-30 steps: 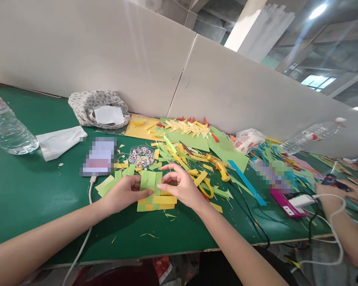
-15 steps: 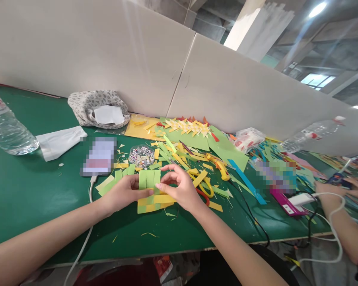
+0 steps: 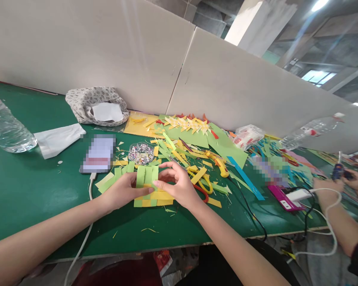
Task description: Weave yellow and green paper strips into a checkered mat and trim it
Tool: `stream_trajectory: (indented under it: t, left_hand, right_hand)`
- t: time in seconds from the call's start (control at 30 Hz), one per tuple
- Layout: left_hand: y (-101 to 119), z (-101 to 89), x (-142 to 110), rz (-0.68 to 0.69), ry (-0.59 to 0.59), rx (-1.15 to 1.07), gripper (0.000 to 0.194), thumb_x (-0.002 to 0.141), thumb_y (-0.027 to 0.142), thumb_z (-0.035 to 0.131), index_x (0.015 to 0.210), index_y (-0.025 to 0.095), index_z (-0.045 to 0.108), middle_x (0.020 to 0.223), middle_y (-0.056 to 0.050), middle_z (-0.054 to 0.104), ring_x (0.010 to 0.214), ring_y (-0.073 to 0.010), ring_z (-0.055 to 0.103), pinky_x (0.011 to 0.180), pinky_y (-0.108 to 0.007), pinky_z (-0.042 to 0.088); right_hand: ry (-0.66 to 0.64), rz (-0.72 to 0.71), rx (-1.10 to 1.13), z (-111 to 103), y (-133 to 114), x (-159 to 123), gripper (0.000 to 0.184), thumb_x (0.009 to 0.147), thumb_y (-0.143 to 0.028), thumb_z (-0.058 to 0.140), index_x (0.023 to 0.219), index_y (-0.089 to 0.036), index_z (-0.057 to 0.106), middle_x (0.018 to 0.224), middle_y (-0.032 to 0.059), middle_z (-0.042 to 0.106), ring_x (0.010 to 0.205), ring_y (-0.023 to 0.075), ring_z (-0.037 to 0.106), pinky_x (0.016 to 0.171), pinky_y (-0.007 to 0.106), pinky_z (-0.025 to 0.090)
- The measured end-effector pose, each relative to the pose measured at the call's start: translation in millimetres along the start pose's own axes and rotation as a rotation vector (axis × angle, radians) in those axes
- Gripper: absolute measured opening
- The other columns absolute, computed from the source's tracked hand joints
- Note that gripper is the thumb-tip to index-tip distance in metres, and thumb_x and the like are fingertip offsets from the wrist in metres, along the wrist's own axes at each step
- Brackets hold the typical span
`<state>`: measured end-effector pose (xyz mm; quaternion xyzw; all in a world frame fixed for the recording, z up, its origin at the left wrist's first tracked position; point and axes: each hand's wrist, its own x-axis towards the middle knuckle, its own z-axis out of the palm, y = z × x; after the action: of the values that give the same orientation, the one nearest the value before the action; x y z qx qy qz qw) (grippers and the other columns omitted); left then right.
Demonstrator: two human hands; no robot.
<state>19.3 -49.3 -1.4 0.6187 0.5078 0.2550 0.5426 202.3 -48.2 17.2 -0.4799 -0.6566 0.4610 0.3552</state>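
Note:
Between my hands is a woven piece of green and yellow paper strips (image 3: 146,201), its green strips standing up at the back and yellow ones sticking out to the right. My left hand (image 3: 123,192) grips its left side, thumb across the front and fingers behind. My right hand (image 3: 177,184) pinches the right side, thumb on the strips near the top; its other fingers are partly hidden. Just behind are a clear round case of small googly eyes (image 3: 141,153) and loose green and yellow strips. Scissors with yellow handles (image 3: 209,184) lie right of my right hand.
A yellow glue gun (image 3: 219,163), a blue strip (image 3: 246,178) and a magenta power strip (image 3: 283,198) lie to the right. Left are a charging phone (image 3: 98,154) and a water bottle (image 3: 8,123). Finished paper fish (image 3: 186,125) lie at the back. A co-worker's hands (image 3: 331,190) are far right.
The woven piece has tilted, so more of its upright green strips now show separated. Both my hands stay on it. At far right, the co-worker's hand has lifted a dark tool more upright.

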Motion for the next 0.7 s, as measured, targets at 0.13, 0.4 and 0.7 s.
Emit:
stream_trajectory:
  t: [0.13, 0.4, 0.7]
  left_hand:
    - [1.4, -0.6, -0.3, 0.013, 0.042, -0.099, 0.033, 0.064, 0.048, 0.065, 0.074, 0.018, 0.055, 0.057, 0.005, 0.047, 0.050, -0.0105, 0.043, 0.044, -0.021, 0.029]
    - [-1.1, -2.5, 1.5, 0.022, -0.006, -0.183, 0.038, 0.064, 0.048, 0.066, 0.086, 0.018, 0.063, 0.074, -0.003, 0.066, 0.074, -0.0219, 0.060, 0.057, -0.026, 0.044]
    - [0.5, -3.9, 0.6, -0.050, 0.017, -0.293, 0.035, 0.065, 0.046, 0.068, 0.086, 0.019, 0.063, 0.082, -0.002, 0.070, 0.076, -0.0199, 0.065, 0.063, -0.026, 0.049]
  right_hand:
    - [-0.042, 0.050, 0.016, -4.8, 0.1, 0.2, 0.044, 0.066, -0.032, 0.070, 0.103, -0.023, 0.048, 0.082, 0.0009, 0.063, 0.075, 0.0155, 0.061, 0.071, 0.032, 0.049]
    - [-0.051, 0.039, -0.041, -4.3, -1.2, -1.0, 0.041, 0.068, -0.032, 0.069, 0.104, -0.024, 0.049, 0.076, -0.0006, 0.064, 0.072, 0.0147, 0.061, 0.065, 0.028, 0.047]
    - [-0.068, 0.115, 0.016, -8.4, 2.5, 2.1, 0.054, 0.061, -0.031, 0.075, 0.106, -0.025, 0.047, 0.078, -0.0020, 0.058, 0.064, 0.0127, 0.058, 0.055, 0.025, 0.046]
